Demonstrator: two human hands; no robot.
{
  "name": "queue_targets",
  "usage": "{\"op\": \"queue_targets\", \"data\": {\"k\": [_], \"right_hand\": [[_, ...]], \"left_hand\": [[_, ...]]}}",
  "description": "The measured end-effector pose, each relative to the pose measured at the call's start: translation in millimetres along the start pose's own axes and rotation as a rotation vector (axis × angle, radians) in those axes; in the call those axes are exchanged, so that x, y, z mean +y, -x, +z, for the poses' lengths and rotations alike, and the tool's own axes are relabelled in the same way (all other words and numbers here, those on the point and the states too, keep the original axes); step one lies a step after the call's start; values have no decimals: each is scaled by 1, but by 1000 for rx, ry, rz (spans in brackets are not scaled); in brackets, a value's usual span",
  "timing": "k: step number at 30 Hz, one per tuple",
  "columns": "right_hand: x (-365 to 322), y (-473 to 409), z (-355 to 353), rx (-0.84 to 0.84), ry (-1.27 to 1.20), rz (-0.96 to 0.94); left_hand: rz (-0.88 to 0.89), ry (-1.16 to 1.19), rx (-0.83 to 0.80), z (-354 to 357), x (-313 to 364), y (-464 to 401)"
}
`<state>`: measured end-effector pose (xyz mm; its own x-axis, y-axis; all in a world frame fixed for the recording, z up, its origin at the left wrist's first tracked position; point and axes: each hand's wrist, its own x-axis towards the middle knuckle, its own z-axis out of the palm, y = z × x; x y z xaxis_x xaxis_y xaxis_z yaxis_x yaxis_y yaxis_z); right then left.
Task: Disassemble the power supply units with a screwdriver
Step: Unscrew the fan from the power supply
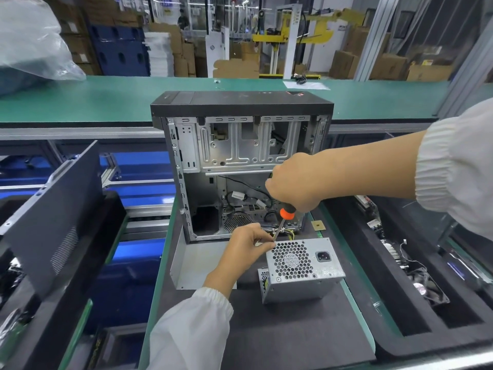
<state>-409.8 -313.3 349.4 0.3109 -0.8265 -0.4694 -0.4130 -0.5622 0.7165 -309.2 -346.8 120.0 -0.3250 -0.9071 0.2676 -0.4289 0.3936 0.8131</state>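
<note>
power supply unit (301, 268): silver metal box on the dark mat (293, 329), just in front of the open computer case (240, 166); honeycomb fan grille and black power socket face up toward the camera; box sits slightly tilted.
screwdriver (283, 219): orange and black handle, thin metal shaft slanting down-left; tip sits at the upper left corner of the power supply unit, beside the grille.
right hand (293, 182): grip clenched around the screwdriver handle from above; only the handle's orange lower end shows below the fist.
left hand (246, 245): grip pinching at the screwdriver shaft near its tip, fingertips at the unit's upper left corner; cannot tell if it also holds a screw.
sleeves: white, elastic cuffs on both wrists.
computer case: black tower, side panel off, silver drive cage at top, loose cables and a round vent grille low inside.
cables (285, 233): yellow and black bundle running from the case toward the unit.
side panel (53, 209): grey, perforated patch, leaning upright at the left.
tabletop (106, 100): green surface behind the case.
foam tray (400, 276): black, at right, holding circuit boards and a fan.
plastic bag (32, 41): clear, far left on the tabletop.
</note>
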Motion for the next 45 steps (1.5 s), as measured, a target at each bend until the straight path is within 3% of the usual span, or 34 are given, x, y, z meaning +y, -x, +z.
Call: {"op": "queue_targets", "data": {"k": [5,8,13,14,18,21,24,30,45], "right_hand": [[2,0,14,10,-108,36],[8,4,24,53,-188,57],[6,11,34,-7,-352,58],[5,13,35,-26,-373,52],[-1,18,40,-121,-429,-8],[-6,22,43,-175,-433,-42],[-9,25,45,-206,-433,-47],[-13,27,47,-197,-439,-45],[-18,28,47,-189,-400,-39]], "left_hand": [[33,-78,98,3,0,5],[29,5,225,2,-2,11],[-298,192,222,1,-15,26],[-391,298,216,4,-19,32],[-688,1099,304,19,-20,50],[-819,1315,310,24,-13,57],[-799,1168,194,26,-4,61],[-604,585,-34,32,1,68],[-526,460,-11,26,12,71]]}}
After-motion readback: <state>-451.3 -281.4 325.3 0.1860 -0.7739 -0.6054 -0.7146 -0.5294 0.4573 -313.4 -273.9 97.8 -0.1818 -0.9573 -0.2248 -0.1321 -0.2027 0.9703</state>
